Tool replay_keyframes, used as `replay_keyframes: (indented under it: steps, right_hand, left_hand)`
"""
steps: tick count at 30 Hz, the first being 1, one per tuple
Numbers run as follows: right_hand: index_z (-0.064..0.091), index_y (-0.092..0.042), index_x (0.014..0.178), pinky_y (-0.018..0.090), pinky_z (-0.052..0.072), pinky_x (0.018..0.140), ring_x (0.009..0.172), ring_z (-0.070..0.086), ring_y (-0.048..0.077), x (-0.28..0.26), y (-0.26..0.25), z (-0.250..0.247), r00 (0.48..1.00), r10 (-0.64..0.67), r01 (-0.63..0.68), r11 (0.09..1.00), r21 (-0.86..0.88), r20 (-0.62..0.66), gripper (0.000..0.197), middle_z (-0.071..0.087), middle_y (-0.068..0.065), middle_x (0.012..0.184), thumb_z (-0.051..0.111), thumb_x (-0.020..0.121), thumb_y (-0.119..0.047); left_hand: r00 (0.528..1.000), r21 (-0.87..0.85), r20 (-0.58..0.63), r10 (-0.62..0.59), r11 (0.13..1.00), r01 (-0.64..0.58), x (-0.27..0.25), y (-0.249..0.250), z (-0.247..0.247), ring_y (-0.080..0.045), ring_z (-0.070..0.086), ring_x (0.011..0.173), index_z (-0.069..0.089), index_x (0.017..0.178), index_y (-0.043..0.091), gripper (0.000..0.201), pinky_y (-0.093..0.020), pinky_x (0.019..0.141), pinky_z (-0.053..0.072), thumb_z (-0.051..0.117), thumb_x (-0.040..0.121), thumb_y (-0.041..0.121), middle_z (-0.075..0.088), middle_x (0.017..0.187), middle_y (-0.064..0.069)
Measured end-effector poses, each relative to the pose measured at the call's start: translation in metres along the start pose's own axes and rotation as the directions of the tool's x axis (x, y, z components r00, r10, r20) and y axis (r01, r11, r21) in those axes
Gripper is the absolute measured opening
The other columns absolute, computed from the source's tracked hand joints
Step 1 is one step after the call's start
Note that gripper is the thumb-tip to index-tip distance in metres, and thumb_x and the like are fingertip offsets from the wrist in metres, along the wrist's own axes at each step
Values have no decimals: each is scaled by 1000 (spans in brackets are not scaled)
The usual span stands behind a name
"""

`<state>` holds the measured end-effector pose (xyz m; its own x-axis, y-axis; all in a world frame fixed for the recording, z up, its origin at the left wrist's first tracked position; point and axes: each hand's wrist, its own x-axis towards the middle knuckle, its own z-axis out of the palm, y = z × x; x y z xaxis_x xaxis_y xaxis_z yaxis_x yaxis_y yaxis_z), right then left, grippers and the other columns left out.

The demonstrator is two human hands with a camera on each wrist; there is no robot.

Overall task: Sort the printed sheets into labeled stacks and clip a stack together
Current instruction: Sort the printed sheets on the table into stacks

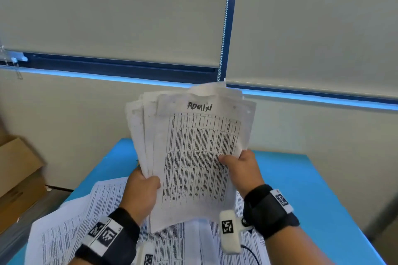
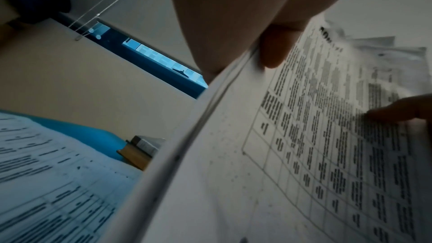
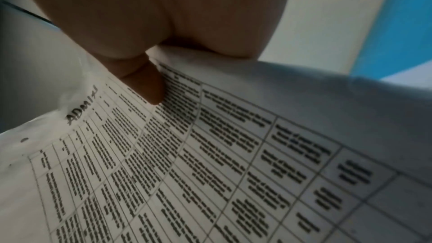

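Note:
A fanned stack of printed sheets (image 1: 193,157) is held upright above the blue table (image 1: 312,189). Its front sheet bears a table of text and the handwritten word ADMIN (image 1: 199,106). My left hand (image 1: 142,191) grips the stack's left edge, thumb on the front (image 2: 273,49). My right hand (image 1: 239,164) pinches the front sheet's right edge, its thumb (image 3: 145,82) pressed on the print. The ADMIN label (image 3: 81,106) also shows in the right wrist view. More printed sheets (image 1: 86,221) lie spread on the table below the hands.
A cardboard box (image 1: 19,178) sits on the floor to the left of the table. Behind the table is a beige wall with window blinds and a bead chain (image 1: 224,28). A small box-like object (image 2: 142,147) rests at the table's far side.

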<state>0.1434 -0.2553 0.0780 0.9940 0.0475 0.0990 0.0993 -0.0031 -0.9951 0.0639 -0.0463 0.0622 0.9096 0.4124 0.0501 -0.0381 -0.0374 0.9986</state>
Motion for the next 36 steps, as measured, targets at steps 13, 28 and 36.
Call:
replay_keyframes:
  steps: [13, 28, 36]
  right_hand:
    - [69, -5, 93, 43, 57, 68, 76, 69, 25, -15, 0, 4, 967, -236, 248, 957, -153, 90, 8, 72, 16, 85, 66, 88, -10]
    - [61, -4, 118, 55, 54, 88, 102, 68, 37, 1, 24, -9, 990, 140, -102, 671, 734, 10, 30, 71, 18, 113, 51, 90, 0]
    - [65, -8, 85, 35, 50, 66, 75, 63, 29, 7, 53, -62, 996, 87, -86, 983, 164, -2, 30, 73, 11, 79, 57, 76, 19]
  left_hand:
    - [997, -134, -69, -37, 991, 28, 3, -17, -1, -27, 63, 106, 64, 111, 11, 28, -48, 99, 47, 64, 85, 1, 70, 108, -8]
    - [988, -527, 93, -126, 835, 156, -2, -23, -18, -33, 64, 114, 61, 125, 12, 40, -53, 100, 46, 55, 87, -2, 69, 123, -12]
    - [1000, -91, -20, 18, 996, -19, 16, -16, -66, -27, 69, 93, 71, 94, 16, 24, -46, 92, 50, 62, 87, -5, 78, 89, 2]
